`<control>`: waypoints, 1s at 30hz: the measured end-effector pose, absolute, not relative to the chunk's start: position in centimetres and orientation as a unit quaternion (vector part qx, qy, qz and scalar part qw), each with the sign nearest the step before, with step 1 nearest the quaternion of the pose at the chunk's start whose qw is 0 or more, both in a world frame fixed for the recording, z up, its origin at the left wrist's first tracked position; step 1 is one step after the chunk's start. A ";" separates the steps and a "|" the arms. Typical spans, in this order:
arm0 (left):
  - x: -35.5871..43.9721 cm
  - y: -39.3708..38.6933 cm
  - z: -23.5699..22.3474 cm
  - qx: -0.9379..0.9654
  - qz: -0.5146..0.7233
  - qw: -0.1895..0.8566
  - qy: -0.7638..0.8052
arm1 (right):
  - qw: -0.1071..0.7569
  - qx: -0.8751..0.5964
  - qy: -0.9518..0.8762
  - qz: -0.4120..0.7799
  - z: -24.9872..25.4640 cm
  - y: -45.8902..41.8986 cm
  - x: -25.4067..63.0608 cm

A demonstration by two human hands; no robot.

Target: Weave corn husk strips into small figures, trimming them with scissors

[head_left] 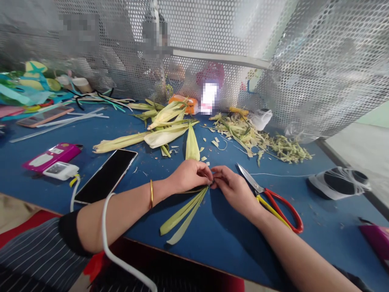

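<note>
My left hand (pixel 193 175) is closed, thumb and fingers pinching a bundle of corn husk strips (pixel 185 213) at its gathered end. The strips fan out below it toward the table's front edge. Fingertip to fingertip with it, my right hand (pixel 232 188) is closed in a pinch on what appears to be thread; the fingers hide the exact spot. White thread (pixel 281 174) stretches from a wrapped black spool (pixel 340 182) toward that hand. Just beyond my left hand lies a broad pale-green husk (pixel 192 144). Scissors (pixel 267 192) with red and yellow handles rest beside my right wrist.
On the blue table (pixel 234 247), husks (pixel 167 129) lie at the back, with a heap of scraps (pixel 243 134) to their right. A black phone (pixel 106 174), a purple device (pixel 53 156) and a white cable (pixel 106 235) across my left forearm are at left. Perforated mesh (pixel 219 32) stands behind.
</note>
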State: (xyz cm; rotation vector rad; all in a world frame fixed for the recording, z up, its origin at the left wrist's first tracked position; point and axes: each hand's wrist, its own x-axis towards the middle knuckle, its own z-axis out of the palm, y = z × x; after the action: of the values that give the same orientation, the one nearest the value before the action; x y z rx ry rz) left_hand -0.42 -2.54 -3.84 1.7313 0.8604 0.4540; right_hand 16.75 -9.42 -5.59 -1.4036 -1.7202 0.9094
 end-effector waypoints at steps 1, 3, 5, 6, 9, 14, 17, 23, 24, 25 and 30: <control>-0.4 -2.6 -3.8 0.762 0.198 0.504 0.356 | 0.346 -0.556 -0.683 0.324 -5.5 -9.5 16.8; -0.4 -2.8 -3.8 0.820 0.203 0.405 0.350 | 0.312 -0.577 -0.707 0.265 -5.2 -9.6 16.9; -0.3 -3.0 -3.8 0.864 0.205 0.306 0.344 | 0.293 -0.588 -0.717 0.233 -5.1 -9.7 17.0; -0.3 -3.2 -3.9 0.879 0.206 0.262 0.340 | 0.293 -0.589 -0.717 0.231 -5.0 -9.6 17.1; -0.2 -3.5 -4.4 0.905 0.217 0.178 0.321 | 0.304 -0.585 -0.709 0.250 -5.1 -9.5 17.1; 0.0 -3.7 -4.9 0.902 0.253 0.162 0.309 | 0.351 -0.584 -0.651 0.334 -5.6 -9.2 17.1; 0.1 -3.7 -4.9 0.893 0.260 0.180 0.319 | 0.377 -0.566 -0.628 0.378 -6.1 -9.0 17.2; 0.0 -3.6 -4.6 0.883 0.259 0.245 0.305 | 0.395 -0.554 -0.606 0.412 -6.8 -8.7 17.4; -0.1 -3.5 -4.6 0.880 0.260 0.256 0.304 | 0.400 -0.554 -0.601 0.415 -6.8 -8.7 17.4; -0.1 -3.5 -4.5 0.877 0.261 0.265 0.305 | 0.403 -0.554 -0.597 0.418 -6.7 -8.7 17.4; -0.3 -3.3 -4.2 0.854 0.257 0.313 0.326 | 0.415 -0.554 -0.587 0.420 -6.1 -8.7 17.4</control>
State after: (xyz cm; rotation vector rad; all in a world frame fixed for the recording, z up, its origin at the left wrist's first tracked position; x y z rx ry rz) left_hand -0.33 -3.34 -4.25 2.2537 0.8598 0.6785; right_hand 17.39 -8.72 -6.08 -1.3927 -1.4733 1.0544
